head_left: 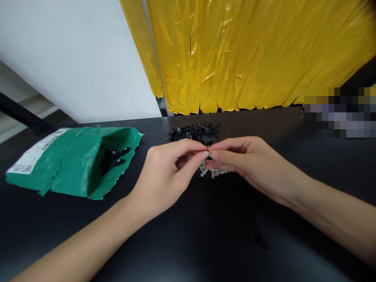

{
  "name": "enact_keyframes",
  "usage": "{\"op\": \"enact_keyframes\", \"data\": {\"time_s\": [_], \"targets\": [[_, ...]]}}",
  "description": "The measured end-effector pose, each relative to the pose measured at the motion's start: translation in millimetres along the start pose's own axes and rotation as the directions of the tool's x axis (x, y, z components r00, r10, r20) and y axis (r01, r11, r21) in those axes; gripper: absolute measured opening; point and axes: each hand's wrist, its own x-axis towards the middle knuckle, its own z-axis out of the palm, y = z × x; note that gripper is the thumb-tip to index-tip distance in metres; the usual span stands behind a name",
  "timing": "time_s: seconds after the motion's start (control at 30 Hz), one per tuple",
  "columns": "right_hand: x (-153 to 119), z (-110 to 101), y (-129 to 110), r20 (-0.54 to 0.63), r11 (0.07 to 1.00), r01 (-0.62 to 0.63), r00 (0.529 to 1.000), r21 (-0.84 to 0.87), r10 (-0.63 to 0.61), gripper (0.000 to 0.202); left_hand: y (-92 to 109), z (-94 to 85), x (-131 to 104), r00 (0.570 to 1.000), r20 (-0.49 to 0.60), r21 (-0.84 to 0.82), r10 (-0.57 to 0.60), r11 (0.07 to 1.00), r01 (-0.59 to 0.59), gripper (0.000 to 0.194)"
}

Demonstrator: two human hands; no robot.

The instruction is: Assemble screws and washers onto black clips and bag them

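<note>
My left hand (173, 172) and my right hand (249, 158) meet fingertip to fingertip over the middle of the black table. Both are closed in a pinch, thumb against finger. What they hold is mostly hidden by the fingertips; a tiny silvery sliver and a bit of black show just there. Partly behind and below my right fingers lies a cluster of small silver screws or washers (216, 172). Beyond my hands is a pile of small black parts (190, 132).
On the left a torn-open green plastic bag (70, 168) with a white label lies on the black table (182, 243), its mouth facing right. Black parts (114, 158) show inside it. Yellow plastic sheeting (235, 58) and a white panel (88, 58) stand behind; a blurred patch covers the far right.
</note>
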Motion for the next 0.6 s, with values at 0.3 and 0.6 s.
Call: {"op": "enact_keyframes", "data": {"time_s": [0.3, 0.6], "targets": [[-2.7, -0.4, -5.9, 0.049, 0.969, -0.154, 0.988, 0.191, 0.147, 0.014, -7.1, -2.7, 0.5, 0.954, -0.038, 0.205, 0.297, 0.937, -0.284, 0.018], [-2.3, 0.1, -6.2, 0.064, 0.982, -0.119, 0.992, 0.146, 0.111, 0.011, -4.8, -7.5, 3.6, 0.883, 0.005, 0.310, 0.470, 0.839, -0.448, 0.011]]}}
